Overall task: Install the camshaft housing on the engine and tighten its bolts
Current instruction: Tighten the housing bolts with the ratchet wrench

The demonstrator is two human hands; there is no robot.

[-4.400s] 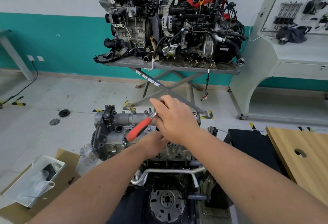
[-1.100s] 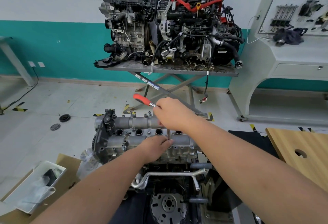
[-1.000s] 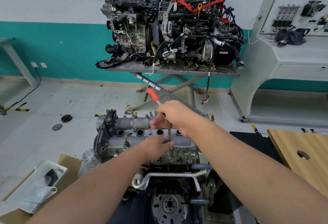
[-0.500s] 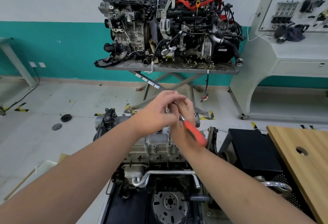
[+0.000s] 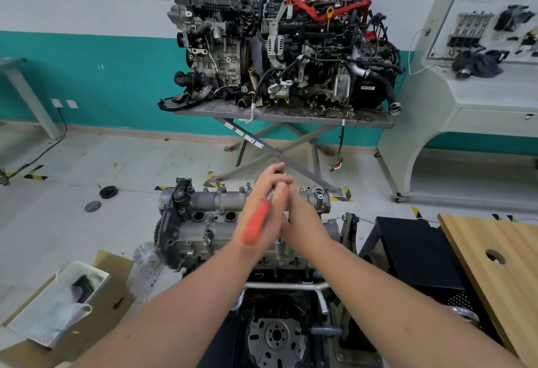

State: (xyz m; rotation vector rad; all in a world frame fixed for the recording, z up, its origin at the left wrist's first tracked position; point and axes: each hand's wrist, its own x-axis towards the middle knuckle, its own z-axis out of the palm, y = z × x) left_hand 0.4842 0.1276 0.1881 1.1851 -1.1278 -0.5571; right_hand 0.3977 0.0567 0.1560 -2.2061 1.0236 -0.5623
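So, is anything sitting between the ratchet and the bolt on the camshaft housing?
Nothing visible. The ratchet stands over the camshaft housing, with the left hand and right hand meeting at its head. The hands hide the socket end and the bolt, so contact there cannot be confirmed.

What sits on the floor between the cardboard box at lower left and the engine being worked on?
In the head view, crumpled clear plastic lies between the cardboard box and the engine.

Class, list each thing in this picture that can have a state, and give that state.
Camshaft housing: seated on the engine.
Ratchet: held between both hands, red handle pointing down.
Left hand: on the ratchet.
Right hand: pressed against the left.
Box: open.
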